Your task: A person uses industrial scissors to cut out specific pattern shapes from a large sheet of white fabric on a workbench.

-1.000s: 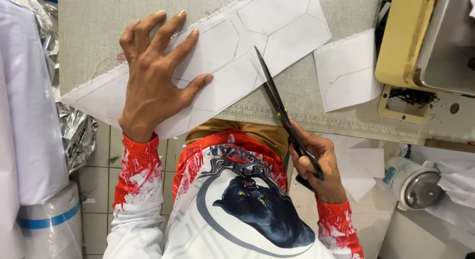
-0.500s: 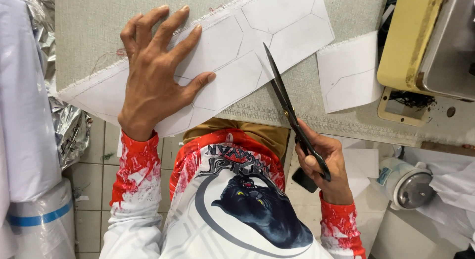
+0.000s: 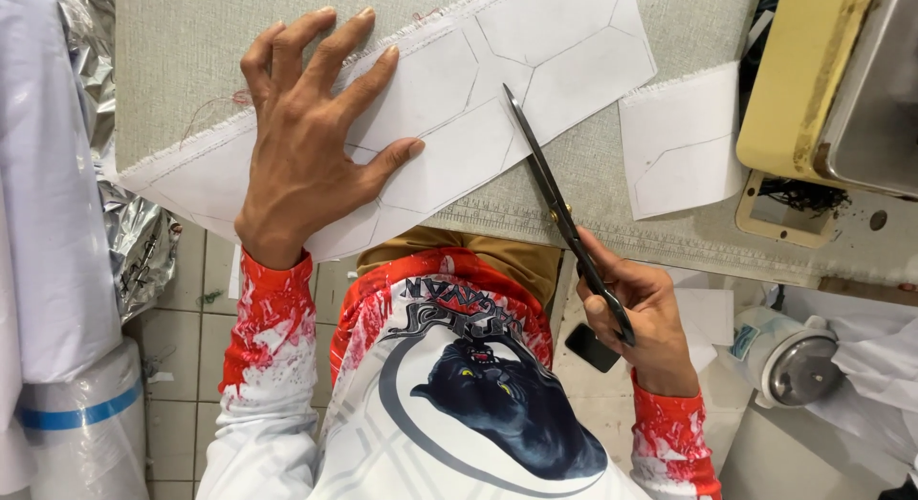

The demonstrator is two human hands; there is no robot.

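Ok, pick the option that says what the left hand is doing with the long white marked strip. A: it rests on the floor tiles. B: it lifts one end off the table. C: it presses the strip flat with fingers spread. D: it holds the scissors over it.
C: the left hand lies palm down, fingers spread, on the white strip, while the right hand holds the scissors.

The left hand hides the middle of the white marked fabric strip, whose far corner runs off the picture's top edge. The right hand covers the handles of the black scissors, so their loops cannot be seen. At right, the yellow sewing machine is cut off by the top and right edges, and the red threads by the strip's left end are too fine to trace.
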